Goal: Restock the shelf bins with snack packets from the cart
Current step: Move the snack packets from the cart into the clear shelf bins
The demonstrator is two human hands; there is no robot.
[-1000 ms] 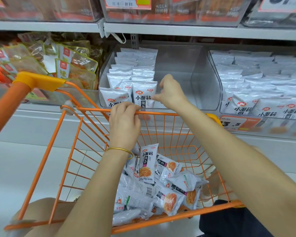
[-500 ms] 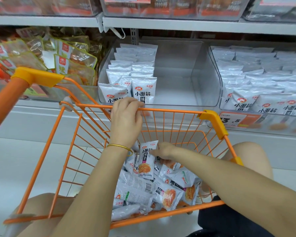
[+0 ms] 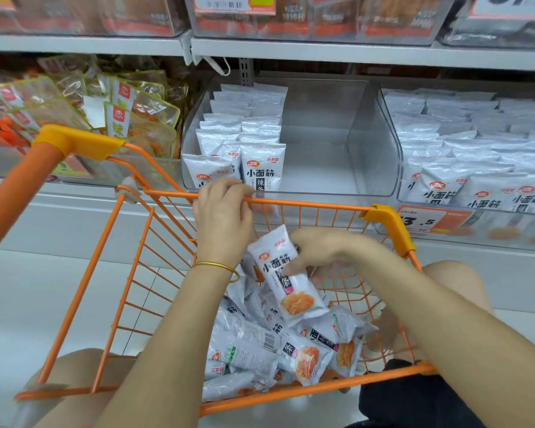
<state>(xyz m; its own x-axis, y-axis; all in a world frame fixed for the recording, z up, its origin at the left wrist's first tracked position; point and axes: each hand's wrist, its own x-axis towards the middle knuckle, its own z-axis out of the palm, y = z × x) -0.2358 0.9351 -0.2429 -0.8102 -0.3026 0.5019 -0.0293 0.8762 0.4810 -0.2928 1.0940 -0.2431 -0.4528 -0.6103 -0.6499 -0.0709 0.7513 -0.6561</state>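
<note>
My right hand (image 3: pixel 317 253) grips one packet (image 3: pixel 286 278) by its upper edge, fingers pinched on it, holding it tilted just above the heap in the cart (image 3: pixel 291 203). My left hand (image 3: pixel 221 216) is curled over the cart's front rim, steadying it — it holds no packet.

The middle bin (image 3: pixel 374 140) straight ahead of me is, by my reckoning, less than half done. Its left side has two tidy rows of white packets (image 3: pixel 244 131) standing upright from the back wall to the front lip; the right side is bare plastic all the way down. The bin to the right (image 3: pixel 389 118) looks full already, its rows packed right across. The bin on the left holds a different snack in clear bags (image 3: pixel 136 112), so I take it that it isn't my concern now.

In the cart a loose pile (image 3: pixel 278 347) is left, lying every which way — enough, I'd guess, for a good part of the gap, though I can't count them or see how deep the pile goes. So what remains is plain: carry this one up to the bare side of the middle bin, stand it upright beside the rows, then keep at the pile
</note>
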